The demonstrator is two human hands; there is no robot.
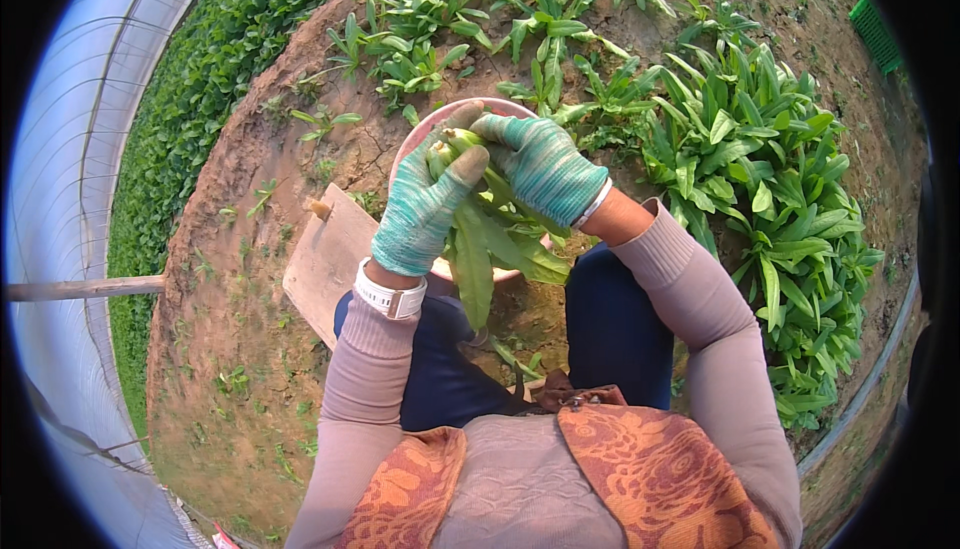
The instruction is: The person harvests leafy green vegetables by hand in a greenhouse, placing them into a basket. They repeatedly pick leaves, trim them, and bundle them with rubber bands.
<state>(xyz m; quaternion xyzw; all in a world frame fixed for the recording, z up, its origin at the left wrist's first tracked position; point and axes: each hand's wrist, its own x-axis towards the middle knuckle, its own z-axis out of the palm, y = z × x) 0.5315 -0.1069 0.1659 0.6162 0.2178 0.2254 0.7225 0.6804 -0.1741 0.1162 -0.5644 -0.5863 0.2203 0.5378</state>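
Observation:
My left hand, in a striped green-and-white knitted glove, is closed around a bunch of leafy greens. The pale cut stem ends point up and away from me, and long leaves hang down below the hand. My right hand, gloved the same way, has its fingers curled at the stem ends and touches the bunch; what its fingertips grip is partly hidden. Under both hands stands a pale pink round basin, its inside mostly covered by the hands and leaves.
A flat board with a small peg lies left of the basin. Leafy plants grow thickly on the right, with smaller ones ahead. A green plastic crate sits far right. Plastic greenhouse sheeting and a wooden pole are left.

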